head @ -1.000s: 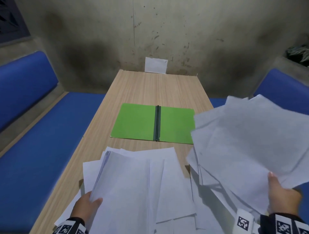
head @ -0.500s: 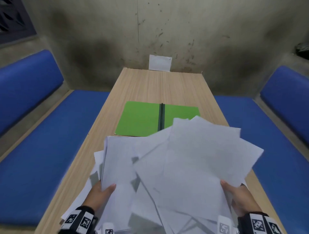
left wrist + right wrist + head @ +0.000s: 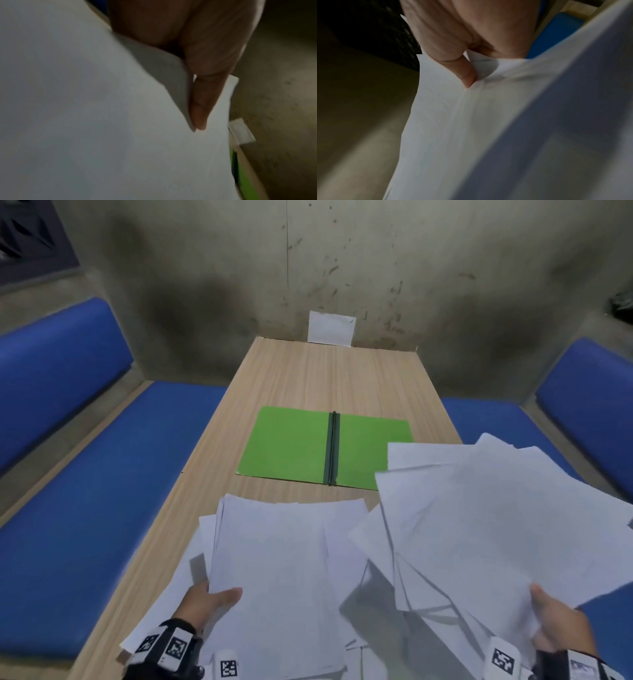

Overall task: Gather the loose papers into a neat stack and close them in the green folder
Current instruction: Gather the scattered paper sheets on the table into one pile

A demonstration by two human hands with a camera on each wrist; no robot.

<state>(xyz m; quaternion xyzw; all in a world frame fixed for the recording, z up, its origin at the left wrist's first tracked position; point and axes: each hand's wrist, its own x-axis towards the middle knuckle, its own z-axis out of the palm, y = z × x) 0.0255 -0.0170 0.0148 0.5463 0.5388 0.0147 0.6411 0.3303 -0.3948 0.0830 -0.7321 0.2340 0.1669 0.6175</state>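
The green folder (image 3: 291, 445) lies open and flat in the middle of the wooden table (image 3: 318, 374), dark spine up. My left hand (image 3: 209, 602) grips the near edge of a pile of white papers (image 3: 274, 570) at the table's near end, thumb on top; the left wrist view shows the thumb (image 3: 202, 102) pressed on the papers (image 3: 102, 121). My right hand (image 3: 551, 621) holds a fanned bundle of white sheets (image 3: 486, 529) lifted at the right, covering the folder's right corner. In the right wrist view the thumb (image 3: 465, 75) pinches those sheets (image 3: 488, 128).
Blue bench seats (image 3: 102, 491) run along both sides of the table, the right bench (image 3: 507, 422) partly behind the lifted sheets. A small white card (image 3: 330, 328) leans on the stained concrete wall at the table's far end.
The right hand's bundle swung left over the left pile half a second ago and has now moved back to the right. The left hand stays on its pile.
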